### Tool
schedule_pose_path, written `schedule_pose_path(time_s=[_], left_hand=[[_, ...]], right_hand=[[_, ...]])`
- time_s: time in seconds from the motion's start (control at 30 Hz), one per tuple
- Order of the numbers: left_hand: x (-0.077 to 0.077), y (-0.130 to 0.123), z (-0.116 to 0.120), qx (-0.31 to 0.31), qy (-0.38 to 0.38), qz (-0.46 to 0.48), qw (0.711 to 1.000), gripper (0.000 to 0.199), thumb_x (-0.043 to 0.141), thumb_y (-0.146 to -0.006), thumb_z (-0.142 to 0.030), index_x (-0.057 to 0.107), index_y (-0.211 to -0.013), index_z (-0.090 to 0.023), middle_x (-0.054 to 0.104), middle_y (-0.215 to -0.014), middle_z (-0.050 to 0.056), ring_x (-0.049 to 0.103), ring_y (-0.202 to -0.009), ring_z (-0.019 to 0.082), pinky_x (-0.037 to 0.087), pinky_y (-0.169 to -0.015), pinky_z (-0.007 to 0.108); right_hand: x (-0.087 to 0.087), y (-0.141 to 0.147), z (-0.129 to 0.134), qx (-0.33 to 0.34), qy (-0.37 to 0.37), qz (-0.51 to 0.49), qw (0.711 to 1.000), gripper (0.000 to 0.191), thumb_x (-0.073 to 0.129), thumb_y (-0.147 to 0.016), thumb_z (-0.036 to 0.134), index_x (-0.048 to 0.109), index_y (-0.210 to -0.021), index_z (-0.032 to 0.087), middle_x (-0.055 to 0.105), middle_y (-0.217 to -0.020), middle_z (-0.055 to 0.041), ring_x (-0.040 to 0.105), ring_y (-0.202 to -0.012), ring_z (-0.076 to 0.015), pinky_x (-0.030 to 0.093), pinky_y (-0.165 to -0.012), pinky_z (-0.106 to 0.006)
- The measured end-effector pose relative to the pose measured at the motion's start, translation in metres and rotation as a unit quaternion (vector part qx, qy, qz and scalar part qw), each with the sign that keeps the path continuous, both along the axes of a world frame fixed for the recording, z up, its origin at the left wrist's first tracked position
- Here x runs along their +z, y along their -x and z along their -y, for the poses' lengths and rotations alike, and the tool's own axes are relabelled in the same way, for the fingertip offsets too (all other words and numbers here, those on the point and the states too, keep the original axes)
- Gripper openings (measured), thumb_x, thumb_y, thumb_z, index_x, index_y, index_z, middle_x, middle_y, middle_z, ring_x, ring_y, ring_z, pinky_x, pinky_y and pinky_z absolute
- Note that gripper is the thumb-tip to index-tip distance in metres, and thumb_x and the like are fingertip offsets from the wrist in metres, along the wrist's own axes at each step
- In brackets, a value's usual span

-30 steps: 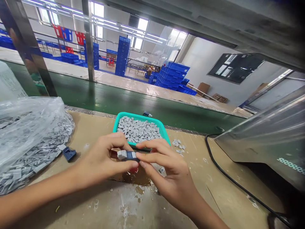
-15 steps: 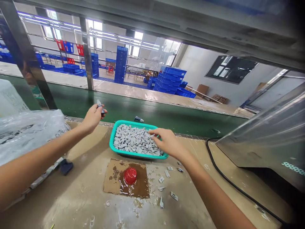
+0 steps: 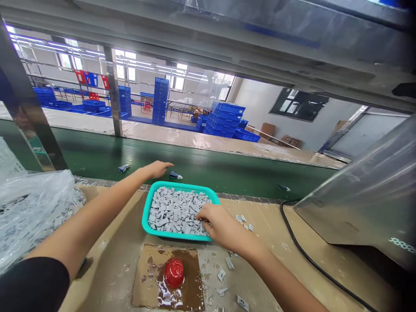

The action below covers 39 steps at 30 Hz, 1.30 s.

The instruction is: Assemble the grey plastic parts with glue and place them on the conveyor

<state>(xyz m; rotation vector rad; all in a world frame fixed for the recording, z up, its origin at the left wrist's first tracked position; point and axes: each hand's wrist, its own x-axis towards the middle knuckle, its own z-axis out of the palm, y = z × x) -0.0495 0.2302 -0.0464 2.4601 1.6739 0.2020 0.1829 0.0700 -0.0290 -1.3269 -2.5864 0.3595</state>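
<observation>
Fingers [image 3: 203,212] of the right hand [image 3: 217,222] are down at the small grey plastic parts [image 3: 177,212] heaped in a teal basket [image 3: 147,208], thumb and forefinger slightly parted; whether they hold one, I cannot tell. Over the green conveyor belt [image 3: 227,171], the left hand [image 3: 156,169] points its forefinger out, the other fingers tucked from sight, so its grip I cannot tell either. Just beside it on the belt lies a dark-blue and grey piece [image 3: 174,175], with a matching piece [image 3: 124,168] farther left. On the counter [image 3: 276,247], a red dome [image 3: 174,273] sits on wet cardboard [image 3: 141,277], loose grey parts [image 3: 221,274] scattered rightward. Clear plastic bag [image 3: 45,203] slumps leftward; blue crates [image 3: 224,119] stand stacked beyond the belt.
</observation>
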Motion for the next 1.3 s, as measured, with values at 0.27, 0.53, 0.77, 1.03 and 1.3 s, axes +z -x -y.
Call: schedule_pose_path(time_s=[0.27,0.53,0.77,1.03,1.3], left_hand=[[0.011,-0.003,0.011,0.059,0.033,0.190,0.979,0.014,0.053,-0.079,-0.025,0.057,-0.082,-0.012,0.060,-0.086,0.004,0.057,-0.082,0.015,0.045,-0.076,0.034],[0.030,-0.012,0.154,0.093,0.046,0.422,0.901,0.014,0.042,-0.063,-0.011,0.045,-0.075,-0.018,0.044,-0.057,-0.006,0.051,-0.051,0.010,0.041,-0.052,0.020],[0.043,-0.042,0.219,0.013,0.192,0.470,0.862,0.022,0.059,-0.068,-0.039,0.057,-0.067,-0.016,0.042,-0.053,-0.005,0.034,-0.048,0.006,0.026,-0.043,0.017],[0.036,-0.034,0.246,0.058,0.260,0.522,0.810,0.024,0.063,-0.066,-0.037,0.056,-0.062,-0.015,0.038,-0.048,-0.005,0.030,-0.043,0.004,0.022,-0.040,0.017],[0.039,-0.017,0.242,0.136,0.338,0.703,0.611,0.015,0.060,-0.072,-0.024,0.059,-0.078,-0.010,0.044,-0.063,-0.001,0.041,-0.057,0.006,0.037,-0.048,0.014]], right_hand=[[-0.002,-0.006,-0.005,-0.011,0.070,-0.077,0.995,0.014,0.056,-0.064,0.003,0.063,-0.060,0.014,0.061,-0.067,-0.0039,0.054,-0.065,-0.0148,0.041,-0.059,-0.026],[0.008,-0.006,-0.003,-0.048,0.121,-0.224,0.966,0.009,0.052,-0.073,0.019,0.059,-0.068,0.014,0.057,-0.063,-0.0016,0.051,-0.057,-0.0115,0.043,-0.055,-0.026],[0.027,0.022,0.054,-0.074,0.197,-0.448,0.869,0.008,0.064,-0.066,0.023,0.062,-0.065,0.015,0.058,-0.055,0.0011,0.053,-0.049,-0.0090,0.046,-0.049,-0.022],[0.035,0.021,0.094,0.109,-0.164,-0.259,0.945,0.015,0.052,-0.076,0.006,0.064,-0.077,0.016,0.063,-0.078,-0.0036,0.058,-0.072,-0.0109,0.049,-0.065,-0.022],[-0.011,0.002,0.098,0.052,-0.122,-0.209,0.969,0.014,0.053,-0.076,0.008,0.062,-0.075,0.018,0.064,-0.069,-0.0013,0.051,-0.070,-0.0144,0.045,-0.063,-0.029]])
